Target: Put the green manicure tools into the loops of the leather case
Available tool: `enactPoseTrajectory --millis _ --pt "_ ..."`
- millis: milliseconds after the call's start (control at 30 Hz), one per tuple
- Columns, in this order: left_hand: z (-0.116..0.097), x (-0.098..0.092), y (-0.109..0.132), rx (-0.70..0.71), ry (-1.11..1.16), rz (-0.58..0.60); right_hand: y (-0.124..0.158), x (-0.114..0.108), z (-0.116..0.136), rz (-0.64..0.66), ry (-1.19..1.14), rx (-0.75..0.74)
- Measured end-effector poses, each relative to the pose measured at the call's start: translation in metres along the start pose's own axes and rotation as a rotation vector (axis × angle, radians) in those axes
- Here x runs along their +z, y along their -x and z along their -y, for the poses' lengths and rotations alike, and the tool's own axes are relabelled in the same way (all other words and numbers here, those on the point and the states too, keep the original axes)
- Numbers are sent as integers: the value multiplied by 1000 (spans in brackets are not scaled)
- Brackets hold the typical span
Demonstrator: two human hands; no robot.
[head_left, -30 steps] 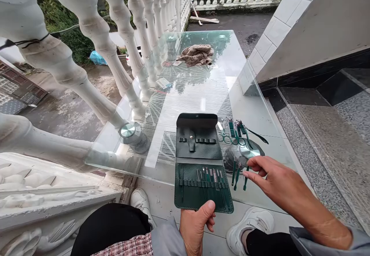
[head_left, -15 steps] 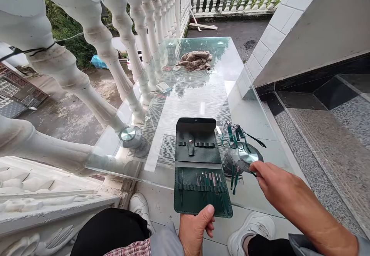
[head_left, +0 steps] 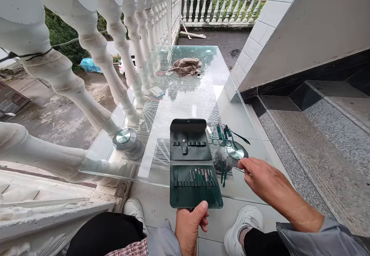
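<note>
From the head view we see a dark green leather tool case (head_left: 190, 159) lying open on the glass table (head_left: 196, 98), at its near edge. Our left hand (head_left: 189, 225) clamps the case's near rim, thumb on top. Our right hand (head_left: 260, 179) hovers just right of the case, fingertips (head_left: 242, 165) pinched together; whether they hold anything we cannot tell. Loose green-handled grooming tools (head_left: 222, 136) lie beside the case. The print on the small white card (head_left: 157, 91), far left, is too small to read.
</note>
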State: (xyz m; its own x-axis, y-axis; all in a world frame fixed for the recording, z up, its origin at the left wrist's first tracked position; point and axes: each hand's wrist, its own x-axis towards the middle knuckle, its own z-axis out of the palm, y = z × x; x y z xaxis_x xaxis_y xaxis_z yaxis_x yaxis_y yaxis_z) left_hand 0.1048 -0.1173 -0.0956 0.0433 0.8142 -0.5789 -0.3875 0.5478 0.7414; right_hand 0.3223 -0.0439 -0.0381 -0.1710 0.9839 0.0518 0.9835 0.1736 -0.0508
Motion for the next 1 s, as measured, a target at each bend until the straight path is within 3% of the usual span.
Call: enactPoseTrajectory --millis 133,267,367,467,800,1000 --pt "-1 0 2 -1 25 11 -2 -5 4 -56 -174 133" --pt "-5 1 4 -22 60 6 -10 -16 19 -137 -717 327" --pt "-6 1 3 -37 65 -24 -18 -19 36 -102 -1118 364" --pt "-5 2 1 -40 81 -64 -27 -18 54 -12 -1321 332" --pt "-2 2 -2 -6 101 -100 -60 -11 113 147 -1424 204" --pt "-6 -2 1 -23 113 -92 -67 0 123 184 -1382 180"
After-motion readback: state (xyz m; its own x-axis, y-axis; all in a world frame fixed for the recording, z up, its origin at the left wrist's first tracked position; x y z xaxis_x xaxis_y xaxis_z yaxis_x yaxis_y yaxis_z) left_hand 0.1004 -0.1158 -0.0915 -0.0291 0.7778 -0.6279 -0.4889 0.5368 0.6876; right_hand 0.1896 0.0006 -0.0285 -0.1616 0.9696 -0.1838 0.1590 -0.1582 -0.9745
